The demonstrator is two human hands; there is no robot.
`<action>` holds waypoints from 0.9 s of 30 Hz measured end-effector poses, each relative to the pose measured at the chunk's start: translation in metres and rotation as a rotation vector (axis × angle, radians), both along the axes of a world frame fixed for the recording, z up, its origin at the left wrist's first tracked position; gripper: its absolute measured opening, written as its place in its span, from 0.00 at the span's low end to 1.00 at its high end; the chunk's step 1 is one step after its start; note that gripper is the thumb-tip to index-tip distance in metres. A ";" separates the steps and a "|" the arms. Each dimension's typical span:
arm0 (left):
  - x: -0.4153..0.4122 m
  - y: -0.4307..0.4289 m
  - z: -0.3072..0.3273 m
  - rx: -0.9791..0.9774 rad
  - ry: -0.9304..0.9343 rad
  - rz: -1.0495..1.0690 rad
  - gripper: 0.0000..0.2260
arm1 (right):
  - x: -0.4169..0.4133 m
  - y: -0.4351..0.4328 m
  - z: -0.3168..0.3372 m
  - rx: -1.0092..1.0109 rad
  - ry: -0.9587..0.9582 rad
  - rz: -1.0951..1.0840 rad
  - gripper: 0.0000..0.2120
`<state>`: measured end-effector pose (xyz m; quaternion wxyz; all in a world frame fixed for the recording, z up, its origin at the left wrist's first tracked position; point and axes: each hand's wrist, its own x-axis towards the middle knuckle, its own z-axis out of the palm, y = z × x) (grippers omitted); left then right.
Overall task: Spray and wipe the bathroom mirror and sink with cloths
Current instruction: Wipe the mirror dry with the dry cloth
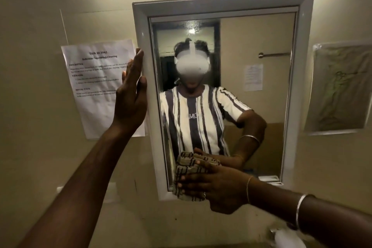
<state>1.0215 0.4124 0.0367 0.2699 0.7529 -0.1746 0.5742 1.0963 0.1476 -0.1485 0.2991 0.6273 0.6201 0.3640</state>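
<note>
At the mirror [251, 106], straight right fingers [191, 179] press cloth [189, 169].

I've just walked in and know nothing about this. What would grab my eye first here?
The white-framed mirror in the middle of the wall dominates, reflecting the person's striped shirt. Their right hand presses a checked cloth against the glass's lower left corner. The left hand lies flat on the frame's left edge, in front of a printed sheet on the wall.
</note>
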 end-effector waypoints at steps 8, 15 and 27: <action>-0.002 0.000 0.001 0.024 0.006 0.031 0.24 | 0.032 -0.017 0.101 -0.170 0.340 0.441 0.28; 0.003 -0.001 -0.001 0.015 -0.004 0.017 0.25 | 0.001 -0.029 0.232 0.087 -0.199 -0.050 0.29; 0.006 -0.001 -0.003 0.012 -0.030 0.033 0.25 | 0.004 -0.031 0.198 0.663 -0.181 -0.148 0.33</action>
